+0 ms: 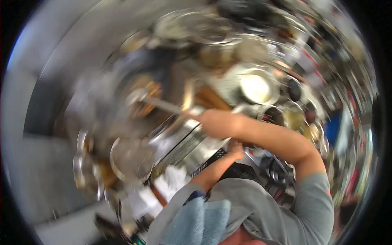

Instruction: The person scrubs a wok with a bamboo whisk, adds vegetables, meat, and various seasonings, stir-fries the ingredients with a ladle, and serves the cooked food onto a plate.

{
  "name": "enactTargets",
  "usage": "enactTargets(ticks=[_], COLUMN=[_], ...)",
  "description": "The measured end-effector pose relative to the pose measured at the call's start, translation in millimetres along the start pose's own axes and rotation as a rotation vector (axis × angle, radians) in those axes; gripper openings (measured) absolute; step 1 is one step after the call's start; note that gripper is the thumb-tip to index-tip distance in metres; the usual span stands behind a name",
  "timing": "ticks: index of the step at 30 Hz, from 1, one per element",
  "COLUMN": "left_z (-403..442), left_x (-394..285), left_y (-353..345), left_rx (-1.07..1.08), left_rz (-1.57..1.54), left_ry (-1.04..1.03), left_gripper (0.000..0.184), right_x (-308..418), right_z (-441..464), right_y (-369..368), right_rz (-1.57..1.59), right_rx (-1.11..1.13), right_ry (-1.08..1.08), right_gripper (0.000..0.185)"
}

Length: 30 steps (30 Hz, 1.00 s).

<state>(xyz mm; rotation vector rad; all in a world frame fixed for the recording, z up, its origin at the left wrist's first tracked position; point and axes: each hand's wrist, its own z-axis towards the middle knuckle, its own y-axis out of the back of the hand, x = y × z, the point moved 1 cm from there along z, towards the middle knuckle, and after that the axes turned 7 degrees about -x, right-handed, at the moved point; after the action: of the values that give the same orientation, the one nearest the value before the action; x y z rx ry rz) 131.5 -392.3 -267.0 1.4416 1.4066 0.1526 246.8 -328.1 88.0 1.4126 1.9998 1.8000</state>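
The right hand [216,123] grips the ladle [164,105], its head over the blurred pan [165,77], far left; stiff and likely light, it's best held near the handle's end. Can't tell what the left hand [236,150] holds.

The wok [143,96] lies toward the left end of the surface [214,149], and the head of the ladle [165,105] is in it. Before the wok there is a large bowl [132,159]. To the right of the wok is a round pot [259,86], with small containers [294,118] just beside its near right side.
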Motion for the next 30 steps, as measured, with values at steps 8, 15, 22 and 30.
enactTargets(ticks=[8,15,22,30], left_z=[62.7,97.9,65.8,-17.6], left_x=[40.1,64.3,21.0,-94.9], left_y=[3.5,-13.7,-83.8,-281.7], left_rx=[0.093,0.345,0.504,0.872], left_rz=[0.337,0.801,0.94,0.594], left_ry=[-0.46,-0.181,-0.367,-0.652], left_gripper=[0.065,0.065,0.065,0.043], right_x=[-1.6,-31.1,170.0,384.4], right_z=[-57.1,-341.2,-591.0,-701.1], right_y=[-35.8,-172.2,-484.4,-672.3], right_rz=[-0.138,0.441,0.753,0.023], right_rx=[-1.009,-1.289,-2.4,-3.59], right_ry=[0.259,-0.669,-2.012,-2.118], right_gripper=[0.028,0.052,0.025,0.03])
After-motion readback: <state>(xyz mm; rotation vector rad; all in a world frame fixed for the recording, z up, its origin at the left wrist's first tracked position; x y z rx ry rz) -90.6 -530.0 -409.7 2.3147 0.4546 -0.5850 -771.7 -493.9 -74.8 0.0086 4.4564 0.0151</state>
